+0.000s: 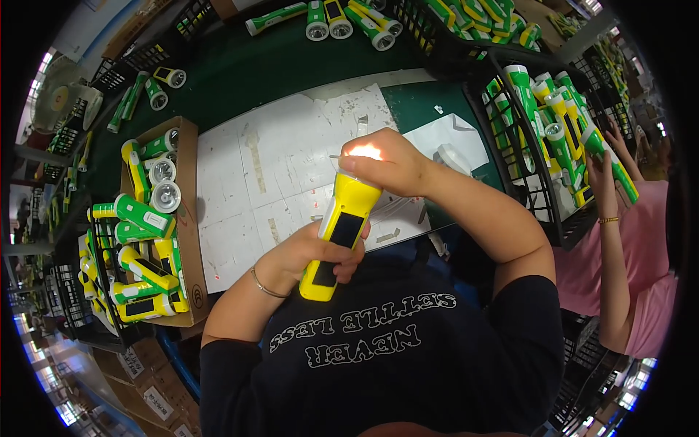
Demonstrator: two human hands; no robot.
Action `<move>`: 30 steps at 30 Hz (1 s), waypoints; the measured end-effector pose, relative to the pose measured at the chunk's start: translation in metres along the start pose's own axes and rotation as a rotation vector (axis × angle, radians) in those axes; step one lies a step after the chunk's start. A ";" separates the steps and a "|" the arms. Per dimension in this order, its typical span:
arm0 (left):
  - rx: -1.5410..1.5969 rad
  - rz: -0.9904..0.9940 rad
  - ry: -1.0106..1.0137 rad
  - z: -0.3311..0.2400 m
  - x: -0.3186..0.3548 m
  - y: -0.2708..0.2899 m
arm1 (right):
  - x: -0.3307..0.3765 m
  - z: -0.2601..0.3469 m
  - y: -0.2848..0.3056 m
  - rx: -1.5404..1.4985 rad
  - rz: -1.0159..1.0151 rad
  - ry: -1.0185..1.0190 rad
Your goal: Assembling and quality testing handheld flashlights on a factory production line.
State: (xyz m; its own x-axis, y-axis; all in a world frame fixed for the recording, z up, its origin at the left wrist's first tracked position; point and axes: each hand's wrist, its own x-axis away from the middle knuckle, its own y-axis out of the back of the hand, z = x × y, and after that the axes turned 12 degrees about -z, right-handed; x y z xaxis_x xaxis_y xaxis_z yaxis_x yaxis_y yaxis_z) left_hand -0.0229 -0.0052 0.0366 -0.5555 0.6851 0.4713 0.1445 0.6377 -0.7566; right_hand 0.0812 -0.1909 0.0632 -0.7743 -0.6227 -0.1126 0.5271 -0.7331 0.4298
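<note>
Holding lit flashlight (342, 226), carton (188, 211) left, crate (557, 227) right

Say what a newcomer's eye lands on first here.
First, the bright glow at the right hand, by the head end of the yellow flashlight that the left hand grips, mid-view. Next, the green and yellow flashlights heaped in a black crate at the right, with more in a cardboard box at the left.
</note>
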 end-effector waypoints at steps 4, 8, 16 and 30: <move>0.424 0.555 0.179 0.014 -0.006 0.001 | 0.001 0.008 -0.005 -0.058 -0.113 0.490; -0.384 -0.262 -0.182 -0.010 -0.009 0.005 | -0.010 -0.008 0.002 0.286 -0.047 0.064; -0.347 -0.275 -0.171 0.002 -0.009 0.005 | -0.012 -0.003 -0.007 0.328 -0.030 -0.013; -0.078 -0.103 -0.077 0.004 -0.005 0.004 | -0.007 0.014 -0.006 0.294 -0.027 -0.125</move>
State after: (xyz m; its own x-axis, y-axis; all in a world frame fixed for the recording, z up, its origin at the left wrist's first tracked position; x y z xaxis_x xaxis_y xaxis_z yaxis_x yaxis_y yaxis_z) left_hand -0.0228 -0.0073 0.0295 -0.6317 0.5875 0.5058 0.1456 0.7307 -0.6670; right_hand 0.0783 -0.1785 0.0743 -0.8331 -0.5525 -0.0243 0.3962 -0.6269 0.6709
